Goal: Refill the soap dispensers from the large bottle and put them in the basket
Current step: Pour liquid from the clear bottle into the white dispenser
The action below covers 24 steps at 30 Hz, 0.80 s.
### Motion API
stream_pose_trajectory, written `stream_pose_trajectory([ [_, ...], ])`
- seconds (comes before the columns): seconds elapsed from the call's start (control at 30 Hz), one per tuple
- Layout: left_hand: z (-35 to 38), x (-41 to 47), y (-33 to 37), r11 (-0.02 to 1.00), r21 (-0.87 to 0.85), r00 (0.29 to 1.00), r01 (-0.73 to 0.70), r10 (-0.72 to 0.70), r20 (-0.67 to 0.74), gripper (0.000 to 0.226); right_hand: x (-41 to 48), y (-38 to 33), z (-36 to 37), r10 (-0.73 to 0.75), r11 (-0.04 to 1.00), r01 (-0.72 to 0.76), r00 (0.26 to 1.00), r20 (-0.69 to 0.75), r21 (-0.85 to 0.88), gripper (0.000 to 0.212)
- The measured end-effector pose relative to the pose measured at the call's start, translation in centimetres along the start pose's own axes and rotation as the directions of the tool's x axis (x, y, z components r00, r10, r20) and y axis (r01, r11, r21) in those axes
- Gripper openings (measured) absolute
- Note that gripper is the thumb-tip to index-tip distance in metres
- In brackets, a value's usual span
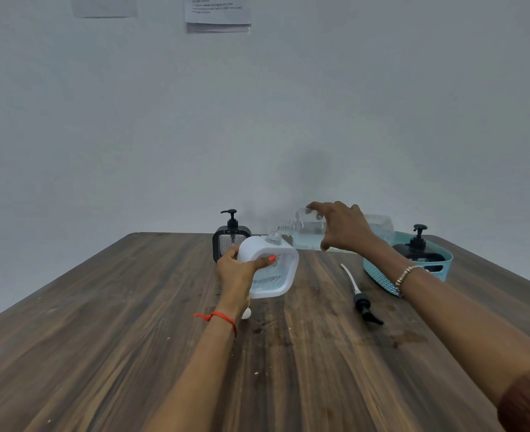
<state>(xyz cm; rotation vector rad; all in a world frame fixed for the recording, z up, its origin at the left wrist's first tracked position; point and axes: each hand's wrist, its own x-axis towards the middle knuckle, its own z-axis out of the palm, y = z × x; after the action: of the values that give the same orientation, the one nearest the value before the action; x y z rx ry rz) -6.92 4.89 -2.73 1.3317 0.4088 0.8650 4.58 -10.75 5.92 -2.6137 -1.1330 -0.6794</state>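
The fingers [265,260] of my left hand [242,272] clamp the white dispenser [284,275], tilted so its open neck meets the large bottle [307,233], which my right hand [341,227] grips tipped over for pouring (its pump [362,300] lies on the tabletop [132,322] beside the basket [379,274])

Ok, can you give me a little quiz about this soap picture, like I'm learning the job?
1. Which hand holds the white dispenser? A) left B) right C) neither
2. True or false: the basket has no dispenser in it yet.
3. Fill in: the loose pump lies on the ___.

Key
1. A. The left hand grips it, while the right hand tilts the large bottle towards its neck.
2. False. A black dispenser sits in it.
3. table
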Motion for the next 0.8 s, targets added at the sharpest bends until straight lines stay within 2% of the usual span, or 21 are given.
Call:
stream_pose_trajectory([
  [0.3, -0.07, -0.01, -0.24, 1.0, -0.005, 1.0, -0.002, 0.002, 0.015, 0.052, -0.06, 0.08, 0.22, -0.009, 1.0, 0.009, 1.0, 0.001, -0.003, 0.078],
  [0.53, -0.31, -0.02, -0.43, 1.0, -0.028, 1.0, -0.003, 0.004, 0.029, 0.039, 0.0, 0.25, 0.36, -0.003, 0.999, 0.003, 1.0, 0.001, 0.044, 0.079],
  [0.67, -0.35, -0.01, -0.36, 0.999, -0.047, 0.999, 0.017, -0.015, 0.045, 0.04, -0.01, 0.4, 0.46, 0.023, 0.981, -0.021, 1.0, -0.011, 0.192, 0.076],
  [0.8, -0.16, -0.18, -0.11, 0.991, -0.115, 0.995, 0.069, -0.061, 0.076, 0.048, -0.19, 0.38, 0.63, 0.064, 0.886, -0.042, 0.997, -0.032, 0.462, 0.072],
])
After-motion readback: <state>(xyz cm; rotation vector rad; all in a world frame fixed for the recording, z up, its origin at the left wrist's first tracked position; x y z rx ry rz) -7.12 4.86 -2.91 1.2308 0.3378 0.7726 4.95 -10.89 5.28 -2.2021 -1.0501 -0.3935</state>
